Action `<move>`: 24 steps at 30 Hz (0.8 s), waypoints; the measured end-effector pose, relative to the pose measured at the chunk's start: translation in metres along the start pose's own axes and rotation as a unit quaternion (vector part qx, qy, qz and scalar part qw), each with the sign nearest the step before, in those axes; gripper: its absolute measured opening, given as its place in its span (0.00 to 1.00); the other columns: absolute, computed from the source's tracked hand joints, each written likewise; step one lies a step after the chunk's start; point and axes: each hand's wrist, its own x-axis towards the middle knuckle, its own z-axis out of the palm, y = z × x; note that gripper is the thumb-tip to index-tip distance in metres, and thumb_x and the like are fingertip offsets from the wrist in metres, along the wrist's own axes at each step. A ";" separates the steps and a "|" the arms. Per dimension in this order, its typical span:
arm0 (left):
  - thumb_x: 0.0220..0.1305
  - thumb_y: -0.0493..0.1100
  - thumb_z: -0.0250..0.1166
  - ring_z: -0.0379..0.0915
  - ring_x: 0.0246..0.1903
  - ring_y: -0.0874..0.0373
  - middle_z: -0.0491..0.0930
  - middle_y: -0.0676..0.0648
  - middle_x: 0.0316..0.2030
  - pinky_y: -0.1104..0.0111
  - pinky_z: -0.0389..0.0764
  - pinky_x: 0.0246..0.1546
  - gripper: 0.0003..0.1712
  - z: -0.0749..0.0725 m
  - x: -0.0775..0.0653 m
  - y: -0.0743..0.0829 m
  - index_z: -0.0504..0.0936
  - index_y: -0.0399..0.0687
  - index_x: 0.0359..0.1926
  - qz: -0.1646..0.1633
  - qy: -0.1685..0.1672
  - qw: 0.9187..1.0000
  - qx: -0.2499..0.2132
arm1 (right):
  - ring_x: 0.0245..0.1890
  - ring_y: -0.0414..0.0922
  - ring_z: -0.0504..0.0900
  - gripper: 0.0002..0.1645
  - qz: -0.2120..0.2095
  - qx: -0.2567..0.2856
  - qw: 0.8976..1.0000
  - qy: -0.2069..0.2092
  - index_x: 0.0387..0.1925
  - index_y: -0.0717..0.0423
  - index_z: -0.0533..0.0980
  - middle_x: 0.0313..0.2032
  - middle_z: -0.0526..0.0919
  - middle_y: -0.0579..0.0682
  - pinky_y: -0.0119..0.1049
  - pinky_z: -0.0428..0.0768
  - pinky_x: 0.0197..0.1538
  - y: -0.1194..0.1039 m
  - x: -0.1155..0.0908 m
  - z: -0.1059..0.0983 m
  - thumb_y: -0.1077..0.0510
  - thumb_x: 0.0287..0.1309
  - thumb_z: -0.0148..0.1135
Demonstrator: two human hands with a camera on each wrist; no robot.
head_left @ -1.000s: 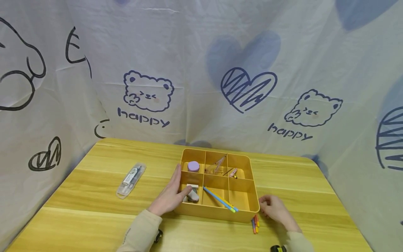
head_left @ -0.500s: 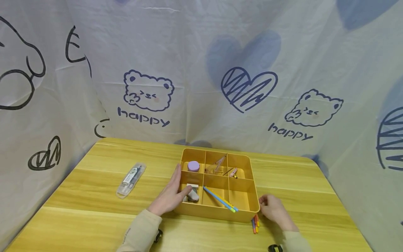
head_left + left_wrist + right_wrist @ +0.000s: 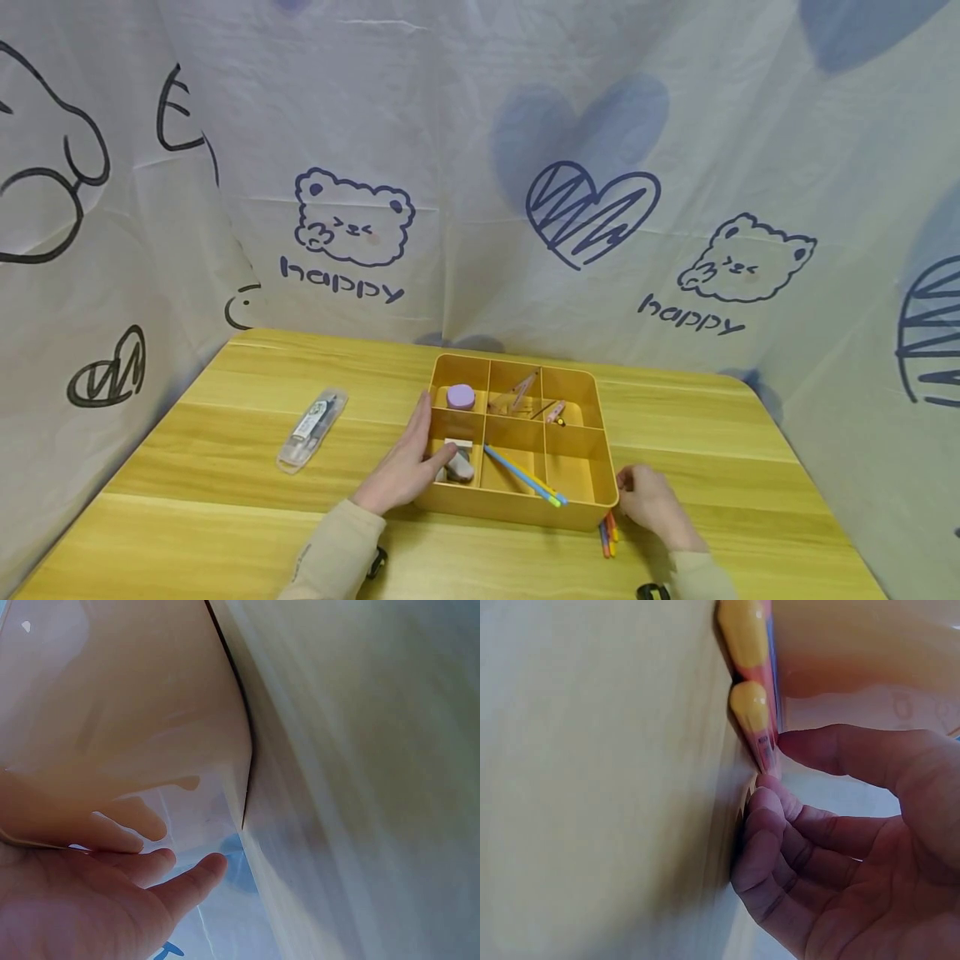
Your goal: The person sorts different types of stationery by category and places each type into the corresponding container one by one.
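A yellow divided organizer box (image 3: 510,510) stands on the table. My left hand (image 3: 401,467) rests along its left wall, fingers fairly straight outside and thumb over the rim; in the left wrist view those fingers (image 3: 191,889) lie by the glossy wall. Beside the front right corner, my right hand (image 3: 651,500) pinches at the far ends of several yellow-tipped pencils (image 3: 607,537) on the tabletop. In the right wrist view, thumb and fingertips meet around a red pencil (image 3: 763,739). The pencils' far ends are partly hidden by the fingers.
The box's compartments hold a purple round item (image 3: 461,397), erasers (image 3: 459,467), a compass-like tool (image 3: 521,390), a pink item (image 3: 555,411), and a blue pencil (image 3: 521,471) beside a yellow one. A clear pencil case (image 3: 312,429) lies left. A patterned curtain (image 3: 480,200) surrounds the table.
My right wrist has shifted slightly to the left, with the fingers staying by the pencils. The left hand, box and its contents look unchanged.
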 end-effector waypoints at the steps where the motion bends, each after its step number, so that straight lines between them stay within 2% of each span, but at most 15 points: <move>1: 0.76 0.49 0.55 0.34 0.80 0.41 0.31 0.37 0.81 0.46 0.45 0.79 0.50 0.000 0.000 0.000 0.32 0.40 0.80 0.000 0.000 1.000 0.000 | 0.25 0.42 0.72 0.07 -0.001 0.000 1.000 0.000 0.28 0.61 0.77 0.23 0.77 0.49 0.32 0.70 0.28 0.000 0.000 0.000 0.71 0.46 0.56; 7: 0.76 0.49 0.55 0.35 0.80 0.41 0.31 0.37 0.81 0.46 0.46 0.79 0.49 0.000 0.000 0.002 0.32 0.40 0.80 -0.002 0.000 1.000 0.001 | 0.29 0.44 0.73 0.06 0.000 -0.003 1.000 -0.002 0.30 0.63 0.78 0.27 0.80 0.51 0.33 0.72 0.32 -0.003 -0.001 -0.002 0.69 0.45 0.57; 18: 0.76 0.49 0.55 0.35 0.80 0.41 0.32 0.37 0.81 0.47 0.46 0.79 0.49 0.000 -0.001 0.001 0.32 0.39 0.80 -0.001 0.003 1.000 0.004 | 0.26 0.43 0.73 0.01 0.019 -0.016 1.000 0.001 0.24 0.59 0.76 0.24 0.78 0.49 0.33 0.70 0.30 -0.005 0.000 -0.002 0.66 0.45 0.59; 24: 0.76 0.49 0.55 0.35 0.80 0.41 0.32 0.37 0.81 0.49 0.45 0.80 0.49 0.000 -0.001 0.001 0.32 0.38 0.80 0.000 0.003 1.000 0.009 | 0.25 0.44 0.74 0.06 0.009 -0.046 0.999 0.021 0.17 0.56 0.74 0.19 0.78 0.47 0.36 0.72 0.30 -0.005 0.001 0.000 0.65 0.45 0.60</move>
